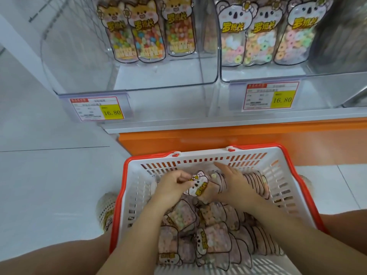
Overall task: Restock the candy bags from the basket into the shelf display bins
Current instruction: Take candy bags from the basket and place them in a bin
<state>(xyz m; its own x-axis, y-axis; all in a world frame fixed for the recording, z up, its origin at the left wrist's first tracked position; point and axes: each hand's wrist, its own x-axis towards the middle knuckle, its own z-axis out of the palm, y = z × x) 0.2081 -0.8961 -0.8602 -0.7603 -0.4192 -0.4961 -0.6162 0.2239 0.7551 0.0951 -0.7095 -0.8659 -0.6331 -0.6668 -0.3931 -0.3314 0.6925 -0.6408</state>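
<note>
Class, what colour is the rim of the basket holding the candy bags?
The basket rim is orange-red; the head view shows it best.

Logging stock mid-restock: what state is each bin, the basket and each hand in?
Left bin: part full, three fox bags upright.
Right bin: part full, three koala bags upright.
Basket: holds many loose bags.
Left hand: pinches the top bag.
Right hand: fingers straight, rests on loose bags.

Heaped in white, orange-rimmed basket [200,154]: koala-print candy bags [213,238]; more standing upright in clear shelf display bins [139,76] above.
</note>
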